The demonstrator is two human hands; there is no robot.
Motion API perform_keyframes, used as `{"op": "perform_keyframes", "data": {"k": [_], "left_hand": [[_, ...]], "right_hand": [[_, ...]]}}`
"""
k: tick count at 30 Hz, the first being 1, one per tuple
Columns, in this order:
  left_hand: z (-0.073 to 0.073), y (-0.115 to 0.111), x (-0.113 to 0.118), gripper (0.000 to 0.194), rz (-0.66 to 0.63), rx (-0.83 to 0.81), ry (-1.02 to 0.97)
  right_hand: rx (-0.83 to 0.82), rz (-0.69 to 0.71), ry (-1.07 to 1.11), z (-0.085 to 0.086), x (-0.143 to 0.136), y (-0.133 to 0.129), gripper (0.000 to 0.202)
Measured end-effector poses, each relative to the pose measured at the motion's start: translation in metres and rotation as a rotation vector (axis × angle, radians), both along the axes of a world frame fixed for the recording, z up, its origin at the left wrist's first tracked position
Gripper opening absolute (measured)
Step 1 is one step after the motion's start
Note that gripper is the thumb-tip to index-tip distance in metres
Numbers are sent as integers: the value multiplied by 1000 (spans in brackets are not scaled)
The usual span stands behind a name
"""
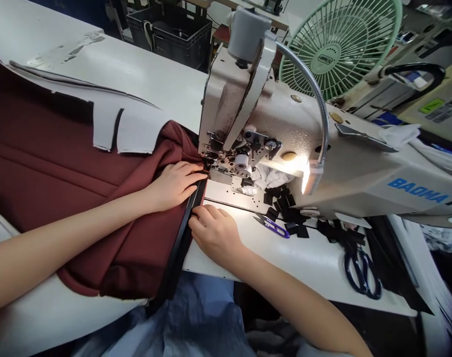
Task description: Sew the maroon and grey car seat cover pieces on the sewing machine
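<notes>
- Clearly, the left hand (171,184) lies flat, fingers slightly spread, on the maroon fabric (62,144), fingertips close to the sewing machine's (296,114) needle area; a slip could catch one
- The right hand (216,235) curls narrowly at the black strip (179,243) along the fabric's edge; uneven tugging could pucker it
- Black scraps (284,202), lying loose, might get dragged under
- Beyond the table (136,74), a dark crate (169,45) holds a strap (148,32) over its rim, other contents unclear

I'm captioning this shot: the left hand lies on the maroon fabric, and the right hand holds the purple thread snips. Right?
Not quite: the head view shows the purple thread snips lying on the worktable. The right hand pinches the black strip's edge.
</notes>
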State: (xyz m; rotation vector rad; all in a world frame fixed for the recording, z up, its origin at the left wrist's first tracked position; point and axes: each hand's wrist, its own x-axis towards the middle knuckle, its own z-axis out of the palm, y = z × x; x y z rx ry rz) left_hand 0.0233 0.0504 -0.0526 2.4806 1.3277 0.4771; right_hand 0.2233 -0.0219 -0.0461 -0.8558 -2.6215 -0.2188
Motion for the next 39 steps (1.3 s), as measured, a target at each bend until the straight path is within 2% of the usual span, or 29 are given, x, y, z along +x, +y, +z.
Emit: {"op": "perform_keyframes", "data": {"k": [4, 10, 18, 23, 30, 39], "left_hand": [[1, -4, 6, 44, 55, 21, 74], [3, -3, 7, 45, 50, 22, 123], [0, -3, 8, 44, 56, 34, 115], [2, -1, 7, 44, 47, 16, 106], [-3, 23, 7, 33, 65, -8, 81], [-5, 64, 7, 35, 52, 15, 180]], "right_hand": [[-18, -37, -1, 0, 2, 1, 13], [-19, -55, 12, -1, 1, 1, 15], [-58, -38, 21, -5, 4, 2, 18], [-52, -18, -47, -5, 4, 4, 22], [64, 5, -71, -2, 4, 23, 23], [153, -50, -95, -6, 5, 50, 24]]}}
